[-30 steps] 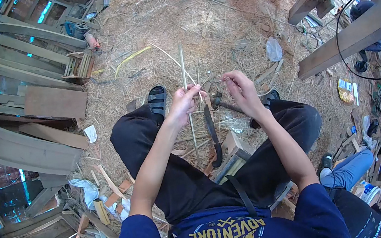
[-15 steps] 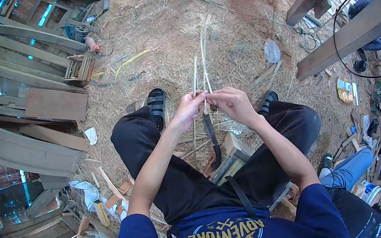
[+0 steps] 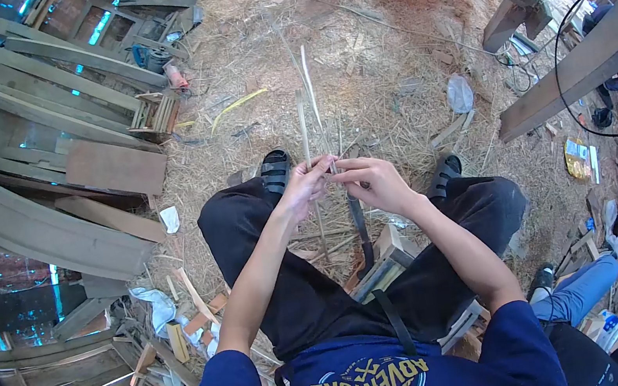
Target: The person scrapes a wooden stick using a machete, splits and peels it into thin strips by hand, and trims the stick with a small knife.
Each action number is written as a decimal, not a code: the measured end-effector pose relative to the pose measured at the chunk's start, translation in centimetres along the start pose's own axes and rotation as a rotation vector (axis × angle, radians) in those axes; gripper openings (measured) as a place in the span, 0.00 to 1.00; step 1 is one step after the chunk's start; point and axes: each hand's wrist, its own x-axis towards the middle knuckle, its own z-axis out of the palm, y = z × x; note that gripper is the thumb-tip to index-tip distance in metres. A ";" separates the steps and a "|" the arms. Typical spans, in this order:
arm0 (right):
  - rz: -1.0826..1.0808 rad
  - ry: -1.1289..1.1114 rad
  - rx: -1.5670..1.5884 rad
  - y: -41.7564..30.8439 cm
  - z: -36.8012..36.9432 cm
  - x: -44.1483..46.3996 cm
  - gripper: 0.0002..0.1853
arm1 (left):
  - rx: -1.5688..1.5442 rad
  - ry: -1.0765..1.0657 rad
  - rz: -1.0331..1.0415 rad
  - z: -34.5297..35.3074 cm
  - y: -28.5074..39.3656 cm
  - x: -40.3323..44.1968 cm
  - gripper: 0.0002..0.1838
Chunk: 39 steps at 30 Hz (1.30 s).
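Note:
Thin pale split-bamboo-like strips (image 3: 309,86) are pinched between my hands in front of my knees and reach away over the ground. My left hand (image 3: 308,188) is closed around them, with one strip (image 3: 304,129) passing through it lengthwise. Close beside it, my right hand (image 3: 377,186) has thumb and fingertips pressed together at the strips. Where exactly the fingertips meet them is too small to make out. Below my right hand lies a long dark knife-like tool (image 3: 362,234), its upper end partly hidden by that hand.
A wooden block (image 3: 389,259) stands between my legs. Straw-like shavings cover the ground (image 3: 251,59). Boards (image 3: 116,166) lean at left, and a timber beam (image 3: 576,68) slants at right. Another person's leg (image 3: 579,289) is at lower right, near scrap wood.
The view has turned slightly, so the surroundings sit further right. The strips have shifted in my hands: the far-reaching ones now lean more to the left. Both hands remain closed together.

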 end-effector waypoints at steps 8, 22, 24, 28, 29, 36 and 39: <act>0.592 0.069 0.959 -0.2 1.4 0.7 0.19 | -0.032 0.107 0.085 2.6 0.5 -2.8 0.11; 0.747 -0.218 0.937 0.6 4.8 2.4 0.19 | -0.185 0.191 0.078 -6.8 -0.1 -7.5 0.21; 0.713 -0.283 0.890 0.7 5.7 2.4 0.18 | -0.266 0.202 0.104 -10.1 -1.4 -8.6 0.19; 0.778 -0.369 0.766 0.9 8.0 1.5 0.18 | -0.219 0.316 0.113 -13.8 -2.8 -11.6 0.18; 0.812 -0.366 0.751 1.0 8.6 0.9 0.17 | -0.227 0.329 0.102 -14.8 -3.6 -12.0 0.18; 0.989 -0.256 0.772 -3.4 12.9 0.2 0.14 | -0.437 0.223 0.246 -17.0 -3.9 -12.8 0.17; 0.988 -0.204 0.735 -5.7 15.0 1.4 0.13 | -0.507 0.247 0.303 -16.7 -2.6 -13.4 0.17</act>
